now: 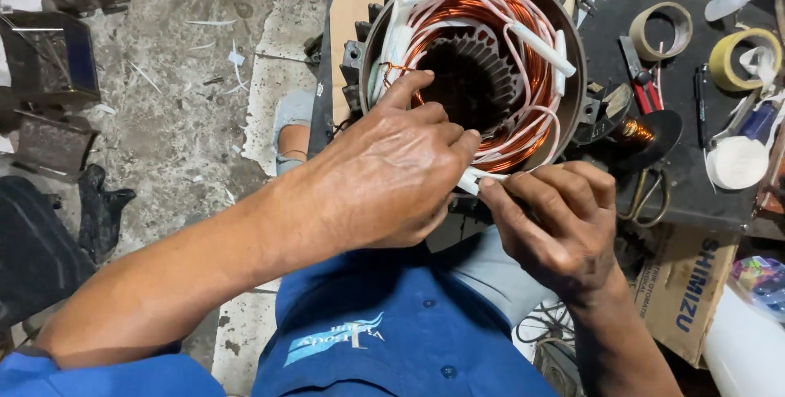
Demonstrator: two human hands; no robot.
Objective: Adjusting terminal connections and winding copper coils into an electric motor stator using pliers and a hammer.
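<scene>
A motor stator [474,70], a round grey metal housing packed with copper windings [491,17], stands on its end at the near left edge of a dark workbench [703,188], partly overhanging a sheet of cardboard [352,13]. White insulating sleeves [536,47] and pale lacing run around the top of the copper coils. The left hand [384,176] lies over the near rim of the stator, its thumb stretched up against the windings and its fingers bent together, the fingertips pressing a short white sleeve [474,180] at the lower edge of the coil. The right hand [556,221] meets it from the near side, thumb and forefinger pinching the same white sleeve, the other fingers curled in below. The two hands almost touch at the fingertips. Farther right on the workbench lie a brownish tape roll [664,31] and a yellow tape roll [740,58], well apart from the hands, with red-handled pliers [642,82] between the stator and the rolls, a pair of scissors [646,197] near the front edge, and a white round roll [737,161] beside it. A cardboard box [683,291] sits below the workbench's near edge, to the right of the right forearm. The concrete floor [180,78] on the left is littered with white scraps.
</scene>
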